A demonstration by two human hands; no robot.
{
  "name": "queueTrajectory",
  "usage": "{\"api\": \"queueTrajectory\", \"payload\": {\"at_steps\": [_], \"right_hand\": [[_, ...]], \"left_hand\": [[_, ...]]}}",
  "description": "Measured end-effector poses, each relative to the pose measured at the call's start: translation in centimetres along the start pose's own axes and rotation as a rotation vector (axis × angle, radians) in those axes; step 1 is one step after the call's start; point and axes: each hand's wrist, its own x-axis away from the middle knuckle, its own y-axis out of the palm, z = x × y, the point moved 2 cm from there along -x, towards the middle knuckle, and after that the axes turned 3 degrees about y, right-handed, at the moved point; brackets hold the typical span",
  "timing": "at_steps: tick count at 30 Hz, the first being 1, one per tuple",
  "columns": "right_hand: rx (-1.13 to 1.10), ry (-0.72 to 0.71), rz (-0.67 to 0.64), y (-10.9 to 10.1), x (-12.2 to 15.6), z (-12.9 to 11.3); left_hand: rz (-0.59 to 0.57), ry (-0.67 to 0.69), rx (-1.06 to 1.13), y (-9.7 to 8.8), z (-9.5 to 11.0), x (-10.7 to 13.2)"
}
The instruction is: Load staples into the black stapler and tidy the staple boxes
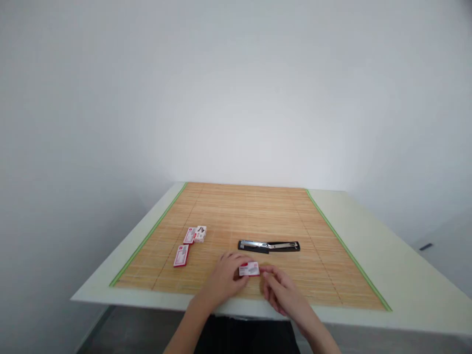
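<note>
Slatted mat (250, 209) | box (250, 269) between left hand (226, 276) (holding it), right hand (283, 291) (grip unclear)

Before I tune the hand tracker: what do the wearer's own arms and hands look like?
Left hand and right hand: both ungloved, five-fingered. Left forearm and right forearm: slim, no sleeves, watch or cables visible in frame. Rings: none discernible at this size. Black clothing covers the lap.
</note>
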Motion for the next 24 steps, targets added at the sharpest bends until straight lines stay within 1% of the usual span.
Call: {"api": "queueTrajectory", "payload": {"at_steps": [2, 6, 10, 13, 15, 17, 19, 22, 24], "right_hand": [[-0.09, 0.039, -0.04, -0.2, 0.1, -0.1], [-0.249, 0.083, -0.055, -0.6, 0.9, -0.9], [-0.299, 0.123, -0.125, -1.1, 1.5, -1.6], [-0.294, 0.163, -0.185, -2.5, 1.5, -1.5], [-0.259, 0.174, -0.146, -3.9, 1.3, -1.3], [-0.124, 0.16, -0.053, -5.1, 0.9, -1.1], [0.088, 0.075, 0.033, -5.6, 0.5, -1.3], [0.436, -0.15, 0.099, -4.7, -0.3, -2.2], [0.632, -0.233, 0.114, -3.6, -0.7, -2.8]], "left_hand": [[0.004, 0.028, 0.046, 0.5, 0.2, -0.5], [0.024, 0.034, 0.092, 1.6, -0.1, -1.0], [0.036, 0.024, 0.102, 2.4, -0.3, -1.2], [0.022, 0.021, 0.109, 2.4, -0.5, -1.0], [0.016, 0.018, 0.106, 2.0, -0.7, -0.6], [0.036, -0.003, 0.085, 1.4, -1.0, 0.0], [0.071, -0.042, 0.053, 0.8, -1.4, 0.5], [0.078, -0.077, 0.027, 0.2, -1.8, 0.9], [0.063, -0.081, 0.029, 0.0, -1.9, 0.9]]}}
